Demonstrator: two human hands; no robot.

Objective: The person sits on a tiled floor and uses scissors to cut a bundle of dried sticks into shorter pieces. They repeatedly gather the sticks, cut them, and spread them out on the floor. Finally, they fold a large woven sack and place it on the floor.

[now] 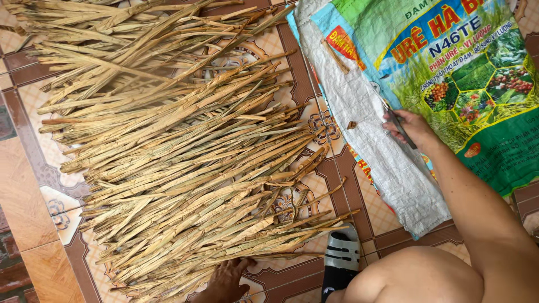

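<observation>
My right hand (412,128) is clamped on a thin blade (400,128), I think; left hand (227,280) rests spread on the stalks (179,163): light, dry, brittle, best gathered near their ends.

Flat woven sack (359,106), green/blue/white w/ fruit pics, top right on tiles
</observation>
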